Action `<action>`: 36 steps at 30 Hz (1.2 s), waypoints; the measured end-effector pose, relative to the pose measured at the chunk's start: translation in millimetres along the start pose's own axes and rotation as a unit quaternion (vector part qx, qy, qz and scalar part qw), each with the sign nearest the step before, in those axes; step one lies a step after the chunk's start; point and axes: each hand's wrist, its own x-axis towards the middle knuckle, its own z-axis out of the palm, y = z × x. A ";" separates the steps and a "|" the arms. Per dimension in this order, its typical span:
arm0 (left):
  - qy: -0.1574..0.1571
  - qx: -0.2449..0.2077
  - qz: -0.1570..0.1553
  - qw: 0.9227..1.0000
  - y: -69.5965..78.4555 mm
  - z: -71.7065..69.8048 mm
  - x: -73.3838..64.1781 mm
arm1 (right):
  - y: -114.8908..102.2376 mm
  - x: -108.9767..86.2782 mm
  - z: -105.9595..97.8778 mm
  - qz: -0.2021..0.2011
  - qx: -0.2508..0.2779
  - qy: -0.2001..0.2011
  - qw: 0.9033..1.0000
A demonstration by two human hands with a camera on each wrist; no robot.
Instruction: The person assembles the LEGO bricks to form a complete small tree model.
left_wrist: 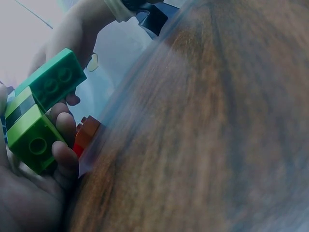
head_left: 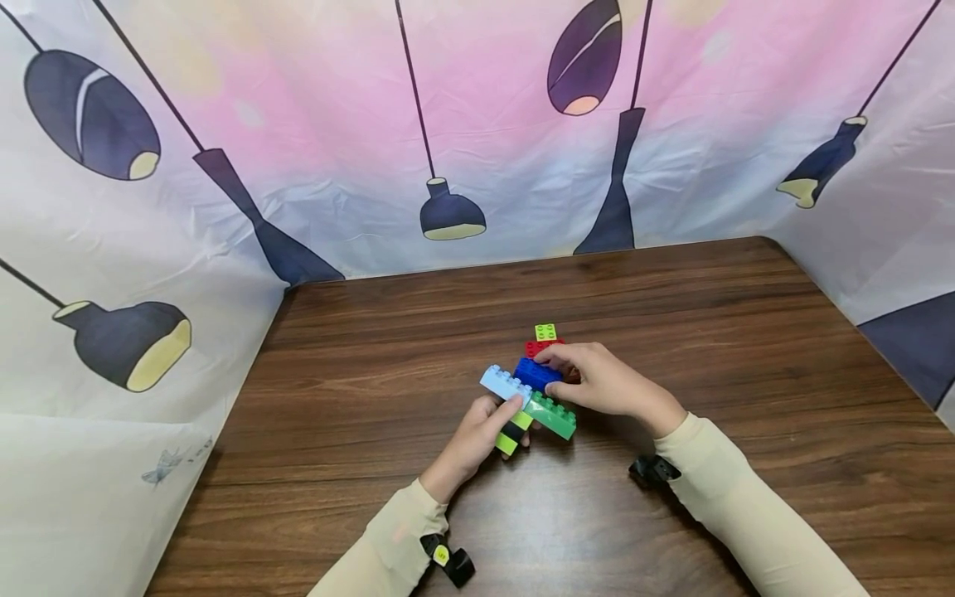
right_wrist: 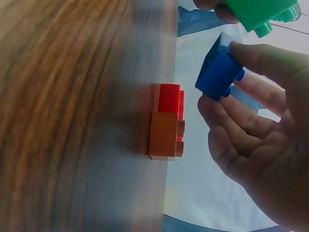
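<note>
My left hand (head_left: 477,431) grips a built piece of toy bricks above the table. In it a light blue brick (head_left: 501,381) and a green brick (head_left: 552,416) lie end to end across a stack of lime bricks (head_left: 506,445) with a black brick (head_left: 513,431) between them. The left wrist view shows the fingers curled round the lime brick (left_wrist: 34,137) from below. My right hand (head_left: 604,381) pinches a dark blue brick (head_left: 535,375) between thumb and fingertips, close beside the light blue one. The right wrist view has the blue brick (right_wrist: 219,67) near the green one (right_wrist: 260,12).
Behind the hands, a red brick (head_left: 533,348) and a lime brick (head_left: 546,332) sit on the brown wooden table (head_left: 358,365). An orange-brown brick (right_wrist: 164,135) stands beside the red brick in the right wrist view. A printed cloth (head_left: 313,99) hangs behind the table.
</note>
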 end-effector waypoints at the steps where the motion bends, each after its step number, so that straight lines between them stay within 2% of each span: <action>1: 0.000 -0.001 -0.001 1.000 -0.2 -0.1 -0.1 | 0.0 -0.2 -0.3 0.002 0.008 0.001 1.000; 13: 0.004 0.009 -0.016 1.000 -0.1 -0.3 -0.3 | -1.5 -1.7 -5.2 0.009 0.076 0.019 0.997; 17: 0.004 0.016 -0.012 1.000 -0.5 -0.2 0.1 | 0.0 -2.8 -5.0 0.009 0.097 0.022 0.995; 27: 0.003 0.026 -0.011 1.000 0.4 0.0 0.7 | -4.0 -3.3 -9.4 0.033 0.147 -0.014 0.989; 36: -0.004 0.040 -0.005 0.999 -2.2 -1.5 2.9 | -6.7 -3.0 -6.8 0.020 0.153 -0.022 0.988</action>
